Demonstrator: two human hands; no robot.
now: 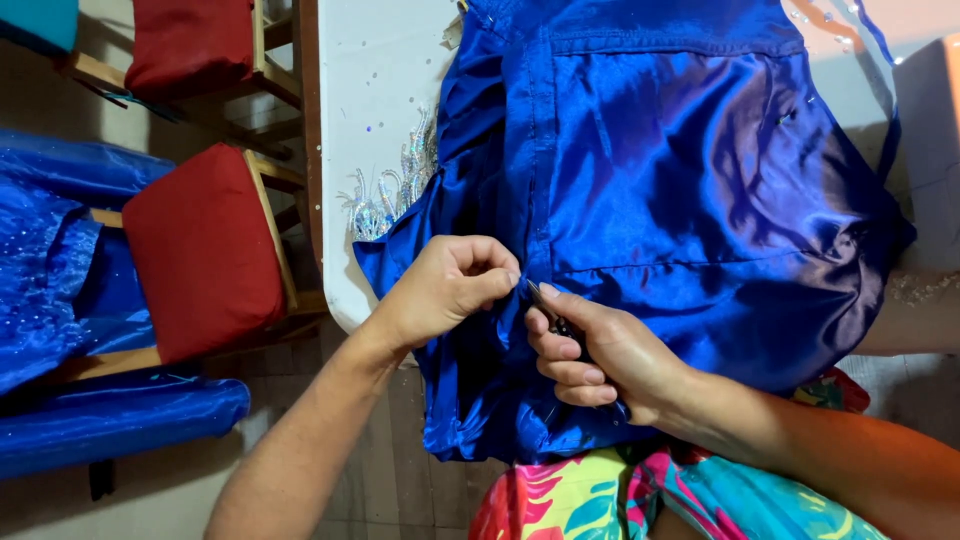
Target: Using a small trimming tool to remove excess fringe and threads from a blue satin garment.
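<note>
Far left of the blue satin garment (690,170): more blue fabric (60,270), some of it beaded, heaped over a seat and low down near the floor. Beside it, two wooden chairs (275,215) with red cushions (200,250), one behind the other, well apart from the garment. Between the chairs and the garment, the edge of a white surface (375,80), sprinkled with small sequins. On that surface, touching the garment's left side, a silver beaded trim (385,200) with curled loops.

Left hand (445,290) at the garment's lower left part, by the vertical seam; fingers (490,275) closed together, pinching a fold of the blue cloth at the seam. Just to the right, almost touching it, right hand (600,350), also on the garment's lower edge; its fingers curled shut around a small dark tool (545,305), thin tip pointing up toward the seam. Exact kind of tool impossible to tell, mostly hidden in the hand.

Garment itself spread over the surface, shiny, with a stitched panel in the middle; lower part hanging off the surface edge toward the lap. Below the garment, bright flowered clothing (600,500) in pink, yellow and turquoise. At the garment's upper right, a thin blue strap (880,40) on the surface.
</note>
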